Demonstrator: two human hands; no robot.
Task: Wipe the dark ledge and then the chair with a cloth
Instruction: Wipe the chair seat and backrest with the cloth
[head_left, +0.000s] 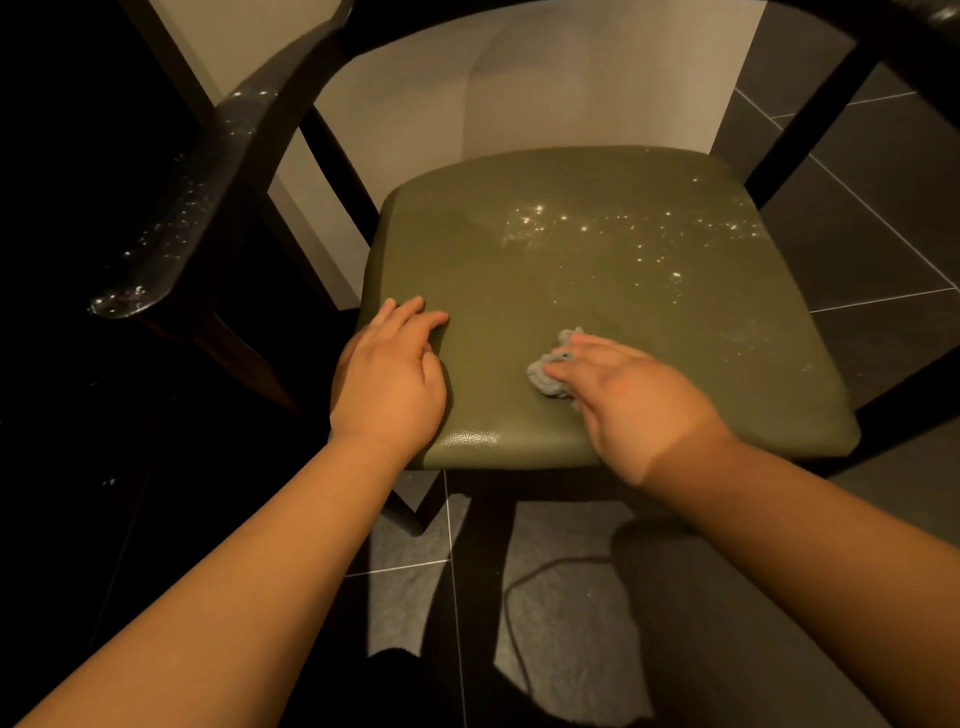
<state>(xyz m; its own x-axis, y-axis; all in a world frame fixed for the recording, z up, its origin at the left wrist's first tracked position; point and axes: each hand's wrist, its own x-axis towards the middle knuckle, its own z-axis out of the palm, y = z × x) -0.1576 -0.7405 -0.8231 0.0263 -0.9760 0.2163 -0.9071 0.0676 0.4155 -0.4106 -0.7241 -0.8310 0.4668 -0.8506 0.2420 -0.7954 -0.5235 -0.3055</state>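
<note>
You are working on the chair (810, 124) now. Your right hand (631, 402) is bunching a small grey cloth (548, 376) against the olive seat (597, 291), near the front edge and about midway across. Thumb and fingers are curling over the wad, so you are gripping it, not merely pushing it. Your left hand (387, 374) is lying open and flat on the seat's front left corner, fingers fairly straight, holding nothing, seemingly bracing. The cloth is reading as soft, light and limp, so it is likely going to crumple and ride up under your palm. Taking it from above with the whole hand, fingers spreading over the wad, looks safer than pinching one corner. The seat cover is looking smooth and faintly glossy, probably slick, with padding that should be giving a little under pressure, so the cloth should be gliding easily. Bright specks (535, 218) are scattering across the back and right of the seat, well apart from the cloth, and that patch is looking unwiped. More specks are showing on the dark armrest (192, 208) at the left, and I cannot tell whether that is the ledge in question. The chair is standing on a dark tiled floor (857, 249). Judging from this, the far side of the seat is waiting for its pass.
</note>
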